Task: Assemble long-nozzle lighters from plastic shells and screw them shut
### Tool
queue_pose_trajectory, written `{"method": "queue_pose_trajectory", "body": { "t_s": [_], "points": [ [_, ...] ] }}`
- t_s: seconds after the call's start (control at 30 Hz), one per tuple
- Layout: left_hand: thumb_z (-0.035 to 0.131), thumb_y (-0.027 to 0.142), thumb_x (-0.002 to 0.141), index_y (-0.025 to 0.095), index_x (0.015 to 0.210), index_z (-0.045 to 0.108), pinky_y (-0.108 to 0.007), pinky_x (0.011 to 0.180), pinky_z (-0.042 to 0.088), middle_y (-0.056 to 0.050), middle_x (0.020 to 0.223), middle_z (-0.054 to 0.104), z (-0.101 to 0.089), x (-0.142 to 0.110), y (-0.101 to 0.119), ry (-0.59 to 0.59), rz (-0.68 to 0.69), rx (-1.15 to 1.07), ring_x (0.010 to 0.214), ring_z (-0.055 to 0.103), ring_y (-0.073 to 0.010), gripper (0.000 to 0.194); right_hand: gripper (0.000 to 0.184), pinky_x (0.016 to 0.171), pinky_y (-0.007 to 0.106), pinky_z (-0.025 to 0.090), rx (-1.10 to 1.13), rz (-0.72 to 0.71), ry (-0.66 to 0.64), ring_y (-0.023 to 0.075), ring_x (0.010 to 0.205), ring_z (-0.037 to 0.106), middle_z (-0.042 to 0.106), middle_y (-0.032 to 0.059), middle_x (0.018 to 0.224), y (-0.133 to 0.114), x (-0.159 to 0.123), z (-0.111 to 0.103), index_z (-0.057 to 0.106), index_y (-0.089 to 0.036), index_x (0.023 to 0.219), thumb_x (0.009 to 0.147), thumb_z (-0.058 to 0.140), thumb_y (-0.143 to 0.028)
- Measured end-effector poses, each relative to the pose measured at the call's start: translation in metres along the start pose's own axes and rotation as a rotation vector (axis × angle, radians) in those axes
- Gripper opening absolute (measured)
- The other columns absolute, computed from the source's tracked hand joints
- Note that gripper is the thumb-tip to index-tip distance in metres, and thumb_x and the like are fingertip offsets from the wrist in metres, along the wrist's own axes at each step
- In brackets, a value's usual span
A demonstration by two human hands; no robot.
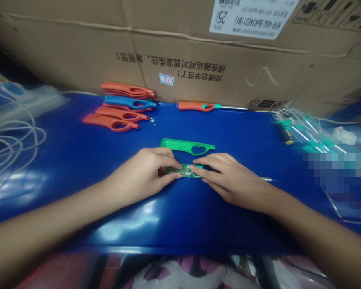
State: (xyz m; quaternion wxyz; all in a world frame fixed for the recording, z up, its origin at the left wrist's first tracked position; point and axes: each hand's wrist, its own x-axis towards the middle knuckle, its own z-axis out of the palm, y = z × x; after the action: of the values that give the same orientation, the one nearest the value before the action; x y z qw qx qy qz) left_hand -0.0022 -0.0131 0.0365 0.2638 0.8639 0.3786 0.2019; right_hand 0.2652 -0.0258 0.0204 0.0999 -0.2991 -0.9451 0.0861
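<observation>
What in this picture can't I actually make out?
All in the head view:
- Green casing: partly covered by the left hand and right hand.
- Small parts inside it: too small to identify.
- Metal rod: its other end is hidden behind the right hand.
- White cable: cut off by the left edge.
- Pixel blocks at right: they mask what lies there.
- Box label: small print blurred.

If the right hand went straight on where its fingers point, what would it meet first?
The nearer green plastic half-shell, which its fingers seem to touch; just beyond, likely the left hand, though depth is unclear.
</observation>
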Motion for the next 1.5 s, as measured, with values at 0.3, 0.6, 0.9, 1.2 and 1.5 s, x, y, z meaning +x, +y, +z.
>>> {"method": "queue_pose_trajectory", "body": {
  "t_s": [0.3,0.6,0.9,1.2,1.5],
  "points": [
    [0.068,0.024,0.093,0.02,0.101,0.079,-0.026,0.073,0.052,-0.003,0.093,0.071,0.0011,-0.0007,-0.0011,-0.017,-0.017,0.001,0.08,0.068,-0.0137,0.015,0.042,0.106,0.05,0.047,-0.011,-0.001,-0.006,0.0259,0.129,0.051,0.059,0.0101,0.142,0.0016,-0.0011,0.0003,0.055,-0.025,0.144,0.104,0.043,-0.022],
    [0.069,0.025,0.092,0.02,0.098,0.079,-0.024,0.071,0.051,-0.002,0.093,0.071,0.0011,0.0008,-0.0027,-0.019,-0.045,-0.019,0.078,0.067,-0.0126,0.013,0.042,0.106,0.052,0.046,-0.091,-0.043,-0.04,0.0299,0.131,0.051,0.055,0.0138,0.148,-0.0029,-0.0014,-0.0026,0.057,-0.02,0.143,0.103,0.046,-0.019],
    [0.069,0.025,0.092,0.02,0.097,0.079,-0.024,0.07,0.051,-0.002,0.092,0.071,0.0005,0.0012,-0.0035,-0.026,-0.053,-0.014,0.077,0.067,-0.0124,0.012,0.034,0.102,0.047,0.048,-0.031,-0.044,0.092,0.0259,0.125,0.056,0.061,0.0081,0.142,0.001,-0.0006,0.0032,0.065,-0.022,0.132,0.102,0.05,-0.021],
    [0.069,0.022,0.091,0.018,0.094,0.076,-0.023,0.068,0.049,-0.001,0.092,0.068,0.0,0.0012,-0.0027,-0.045,-0.085,-0.008,0.075,0.065,-0.011,0.009,0.03,0.091,0.037,0.049,0.153,0.0,0.26,0.0186,0.102,0.064,0.074,0.0055,0.11,-0.0027,0.0015,0.0031,0.064,-0.018,0.125,0.096,0.058,-0.017],
    [0.066,0.022,0.093,0.018,0.094,0.074,-0.022,0.065,0.047,-0.002,0.093,0.067,0.0015,0.0011,-0.0045,-0.04,-0.038,-0.001,0.074,0.064,-0.0111,0.008,0.036,0.103,0.039,0.041,0.049,-0.102,0.153,0.0197,0.115,0.06,0.075,0.0025,0.116,-0.0043,0.0021,0.0017,0.061,-0.018,0.133,0.099,0.052,-0.016]
  ]
}}
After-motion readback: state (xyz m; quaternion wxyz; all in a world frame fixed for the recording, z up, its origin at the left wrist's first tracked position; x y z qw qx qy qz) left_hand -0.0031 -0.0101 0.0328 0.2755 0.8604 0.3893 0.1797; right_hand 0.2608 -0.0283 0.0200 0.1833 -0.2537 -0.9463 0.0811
